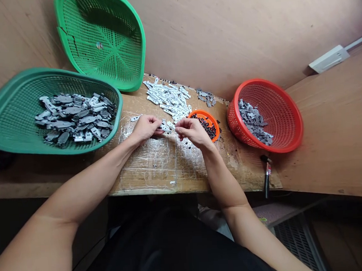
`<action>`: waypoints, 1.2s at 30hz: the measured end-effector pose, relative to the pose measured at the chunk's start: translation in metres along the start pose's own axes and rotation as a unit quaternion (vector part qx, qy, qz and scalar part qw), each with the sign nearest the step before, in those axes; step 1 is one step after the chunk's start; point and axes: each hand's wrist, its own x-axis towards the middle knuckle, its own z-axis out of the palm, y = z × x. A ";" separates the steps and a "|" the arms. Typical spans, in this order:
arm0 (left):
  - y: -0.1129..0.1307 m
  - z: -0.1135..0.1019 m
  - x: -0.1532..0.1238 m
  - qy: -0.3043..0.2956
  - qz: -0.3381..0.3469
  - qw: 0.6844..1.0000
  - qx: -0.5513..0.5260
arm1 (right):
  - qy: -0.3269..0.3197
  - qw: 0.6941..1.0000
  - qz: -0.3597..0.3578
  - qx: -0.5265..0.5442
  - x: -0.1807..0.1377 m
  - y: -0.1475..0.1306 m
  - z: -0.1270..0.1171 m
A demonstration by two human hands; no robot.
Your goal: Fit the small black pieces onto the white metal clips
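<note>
My left hand is closed on a small white-and-grey part over the taped cardboard mat. Just to its right, my right hand is pinched at that part's right end; what its fingertips hold is too small to make out. Behind the hands lies a heap of white parts. A small orange dish of tiny dark pieces sits right beside my right hand.
A green basket at left holds several grey parts. Another green basket leans on the wall. A red basket at right holds grey pieces. A few grey parts lie near the wall. A pen-like tool lies at the mat's front edge.
</note>
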 end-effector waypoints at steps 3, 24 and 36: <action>0.000 0.000 -0.001 -0.005 0.000 1.000 0.004 | 0.015 1.000 0.017 0.020 0.005 0.000 0.010; 0.003 0.000 -0.005 -0.014 0.007 1.000 0.018 | 0.061 0.995 0.050 0.063 0.017 0.015 0.026; 0.004 -0.001 -0.007 -0.036 -0.031 0.998 -0.040 | -0.017 0.991 0.085 0.102 0.016 0.020 0.021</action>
